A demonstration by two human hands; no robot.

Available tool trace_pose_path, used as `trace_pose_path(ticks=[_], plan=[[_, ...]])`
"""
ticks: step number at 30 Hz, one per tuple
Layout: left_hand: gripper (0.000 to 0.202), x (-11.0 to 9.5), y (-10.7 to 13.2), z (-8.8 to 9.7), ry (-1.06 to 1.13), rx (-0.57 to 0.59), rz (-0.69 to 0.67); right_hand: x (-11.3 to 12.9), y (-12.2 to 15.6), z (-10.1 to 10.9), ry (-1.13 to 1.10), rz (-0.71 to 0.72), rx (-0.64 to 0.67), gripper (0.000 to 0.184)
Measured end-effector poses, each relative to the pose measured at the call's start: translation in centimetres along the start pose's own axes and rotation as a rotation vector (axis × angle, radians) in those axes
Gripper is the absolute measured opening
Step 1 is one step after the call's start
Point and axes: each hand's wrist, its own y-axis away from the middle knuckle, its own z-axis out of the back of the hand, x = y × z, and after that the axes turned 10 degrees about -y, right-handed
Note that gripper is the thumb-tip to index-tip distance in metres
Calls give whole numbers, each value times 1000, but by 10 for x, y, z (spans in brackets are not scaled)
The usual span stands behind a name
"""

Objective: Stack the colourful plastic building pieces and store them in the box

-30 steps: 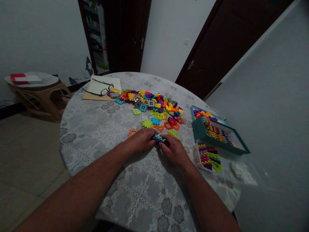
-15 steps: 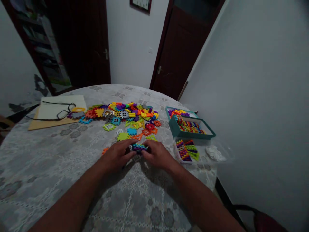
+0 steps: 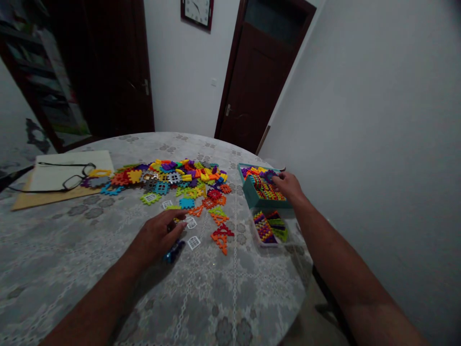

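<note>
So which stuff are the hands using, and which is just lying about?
Seems in use:
teal box, right hand at it
blue-purple piece, beside left hand
pile of toothed pieces

Just about:
glasses
paper under them
wall clock

I saw smooth, hard-looking plastic in the toothed pieces (image 3: 187, 203). The teal box (image 3: 249, 193) looked to me like matt card, the tub (image 3: 269, 245) like thin, see-through plastic. I couldn't tell whether the patterned table cover (image 3: 201, 298) was cloth or plastic. The pad (image 3: 46, 179) showed me matt paper, the door (image 3: 257, 77) dark, faintly shiny wood, its handle (image 3: 228, 110) pale metal.
</note>
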Motion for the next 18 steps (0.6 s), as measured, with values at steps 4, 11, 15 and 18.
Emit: trace_pose_path(ticks=[4, 11, 15, 18], plan=[[41, 2, 0, -1, -5, -18, 9, -22, -29, -8, 173, -72, -56, 33], [39, 11, -2, 2, -44, -127, 70, -29, -45, -45, 261, -127, 0, 38], [39, 11, -2, 2, -48, -114, 67, -32, -45, -53, 257, -109, 39, 36], [39, 9, -2, 1, -33, -100, 42, -33, -42, -52, 250, -91, 39, 38]])
